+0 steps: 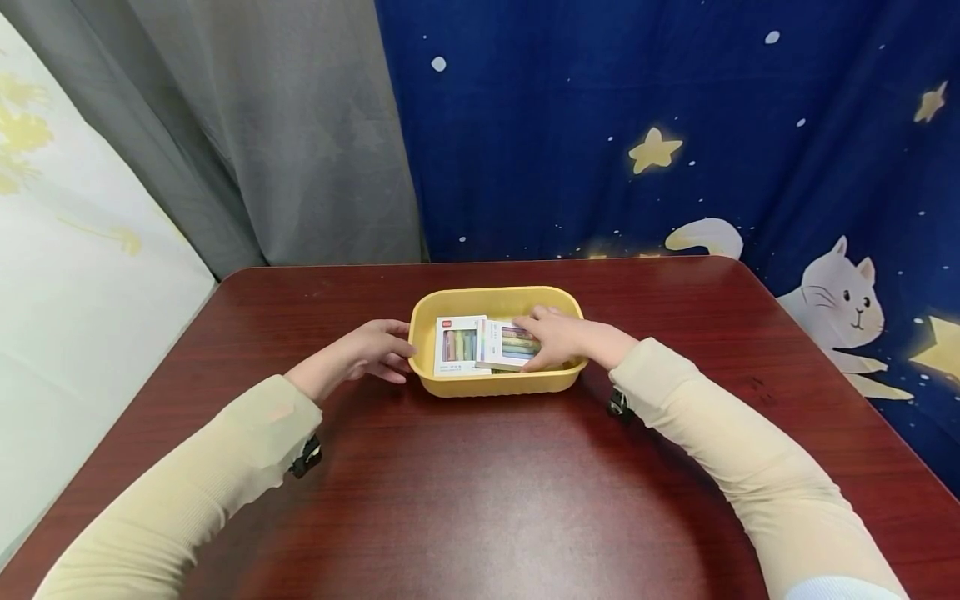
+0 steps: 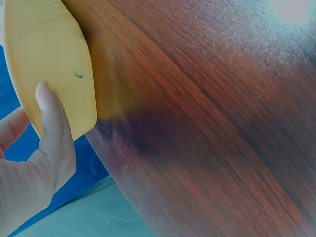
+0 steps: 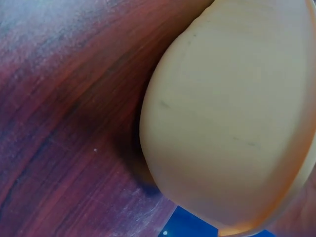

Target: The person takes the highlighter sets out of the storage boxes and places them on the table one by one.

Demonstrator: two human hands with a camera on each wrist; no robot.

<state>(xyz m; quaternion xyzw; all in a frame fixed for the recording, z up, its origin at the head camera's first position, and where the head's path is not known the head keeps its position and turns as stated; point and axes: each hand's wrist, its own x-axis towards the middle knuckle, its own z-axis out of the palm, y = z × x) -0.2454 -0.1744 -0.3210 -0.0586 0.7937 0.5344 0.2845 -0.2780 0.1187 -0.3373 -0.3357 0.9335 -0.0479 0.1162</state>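
A yellow plastic basket (image 1: 497, 385) stands on the table, holding boxes of coloured sticks that look like crayons. One white crayon box (image 1: 459, 367) with a red logo lies flat in its left part. Overlapping that box's edge is a second crayon box (image 1: 489, 348), slightly tilted. My right hand (image 1: 558, 340) reaches over the right rim and grips this second box, thumb on the near side and fingers on the far side. At the basket's left end, my left hand (image 1: 378, 350) touches the rim and outer wall with loosely extended fingers. In the left wrist view the thumb (image 2: 48, 106) lies against the wall.
The dark red wooden table (image 1: 480, 500) has a far edge just behind the basket. Beyond it hang a grey curtain (image 1: 300, 133) and a blue curtain (image 1: 540, 133) with stars and a cat. A white patterned cloth (image 1: 75, 275) borders the left side.
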